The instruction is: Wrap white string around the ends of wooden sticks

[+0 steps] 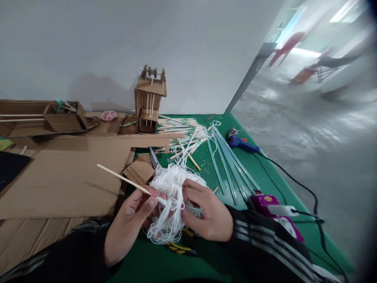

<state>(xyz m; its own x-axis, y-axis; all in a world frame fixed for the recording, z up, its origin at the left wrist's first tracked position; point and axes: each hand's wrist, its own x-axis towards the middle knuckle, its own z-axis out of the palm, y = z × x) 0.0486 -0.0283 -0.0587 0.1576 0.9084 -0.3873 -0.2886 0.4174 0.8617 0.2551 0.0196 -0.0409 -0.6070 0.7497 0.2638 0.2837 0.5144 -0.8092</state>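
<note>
My left hand (134,214) pinches a thin wooden stick (120,177) near its right end, where white string is wound round it. The stick points up and to the left over the cardboard. My right hand (207,212) is closed on a tangled bundle of white string (171,186) that hangs between both hands and trails off toward the far side of the table. Both hands sit over the green table (265,177) near its front edge.
A large flat cardboard sheet (64,173) covers the left. A small cardboard tower (149,100) stands at the wall. Loose wooden sticks (173,125), clear glue sticks (229,165), a blue glue gun (241,143), a purple tool (273,206) and yellow-handled pliers (179,247) lie about.
</note>
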